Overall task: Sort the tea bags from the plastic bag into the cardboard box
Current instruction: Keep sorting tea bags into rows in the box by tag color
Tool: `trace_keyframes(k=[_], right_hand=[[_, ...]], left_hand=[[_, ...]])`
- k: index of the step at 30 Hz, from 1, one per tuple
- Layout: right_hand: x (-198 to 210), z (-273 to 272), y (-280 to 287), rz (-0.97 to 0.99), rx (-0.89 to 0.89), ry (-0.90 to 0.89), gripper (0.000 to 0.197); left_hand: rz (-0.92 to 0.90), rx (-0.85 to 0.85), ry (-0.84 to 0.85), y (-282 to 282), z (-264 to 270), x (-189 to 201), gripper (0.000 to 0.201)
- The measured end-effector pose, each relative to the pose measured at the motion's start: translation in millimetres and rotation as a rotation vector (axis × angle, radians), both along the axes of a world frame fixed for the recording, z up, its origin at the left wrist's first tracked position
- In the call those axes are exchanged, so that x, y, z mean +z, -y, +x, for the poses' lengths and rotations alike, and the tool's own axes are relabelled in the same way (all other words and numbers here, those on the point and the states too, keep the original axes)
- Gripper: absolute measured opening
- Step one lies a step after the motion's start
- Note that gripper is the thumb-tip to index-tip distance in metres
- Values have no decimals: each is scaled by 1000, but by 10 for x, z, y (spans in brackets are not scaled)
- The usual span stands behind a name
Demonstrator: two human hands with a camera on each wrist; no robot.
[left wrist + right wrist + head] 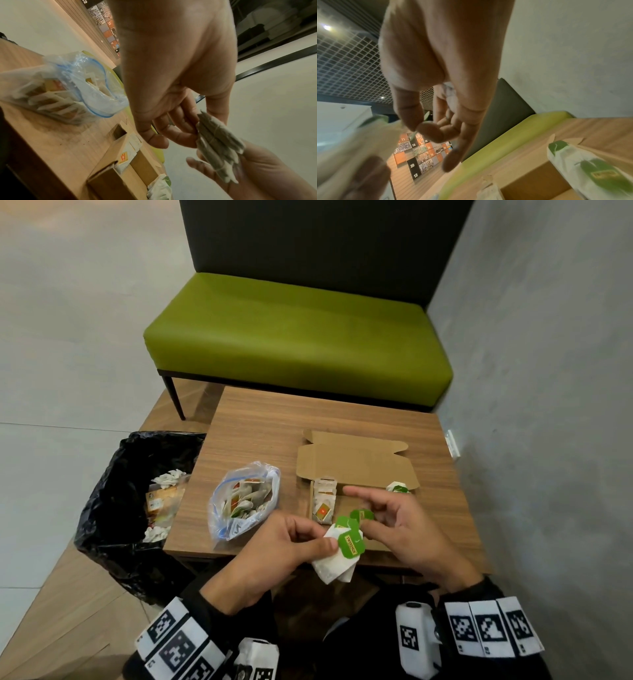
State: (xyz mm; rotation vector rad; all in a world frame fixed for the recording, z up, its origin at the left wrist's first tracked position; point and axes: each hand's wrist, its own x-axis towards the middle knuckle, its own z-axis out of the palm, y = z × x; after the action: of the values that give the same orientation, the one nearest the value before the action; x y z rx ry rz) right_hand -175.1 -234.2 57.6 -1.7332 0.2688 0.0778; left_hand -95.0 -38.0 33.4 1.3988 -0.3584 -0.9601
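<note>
left hand pinches a stack of green-tagged tea bags above the table's near edge; right hand pinches a green tag, forefinger out over the box, bag just left

"TWININGS" reads on a green tea-bag tag; numbers 11, 13, 14, 15, 20, 12 mark wall panels.

A clear plastic bag with tea bags is lying open just left of the open cardboard box. Inside the box, orange-tagged tea bags are stacked at the left end and a green-tagged one at the right. A bunch of green-tagged tea bags is held just before the box.
</note>
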Motion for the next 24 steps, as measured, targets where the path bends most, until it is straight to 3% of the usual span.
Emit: trace_keyframes(k=[5, 10, 19, 24], right_hand=[[-55, -12, -32, -62, -210, 88, 13], [-37, -58, -115, -72, -270, 94, 5], [79, -130, -189, 61, -441, 170, 10], [52, -174, -254, 188, -496, 76, 15]], left_hand=[[-31, 78, -39, 9, -17, -12, 27], [-47, 112, -91, 26, -6, -19, 26], [-34, 183, -154, 43, -8, -33, 29], [-38, 260, -170, 74, -6, -46, 23]])
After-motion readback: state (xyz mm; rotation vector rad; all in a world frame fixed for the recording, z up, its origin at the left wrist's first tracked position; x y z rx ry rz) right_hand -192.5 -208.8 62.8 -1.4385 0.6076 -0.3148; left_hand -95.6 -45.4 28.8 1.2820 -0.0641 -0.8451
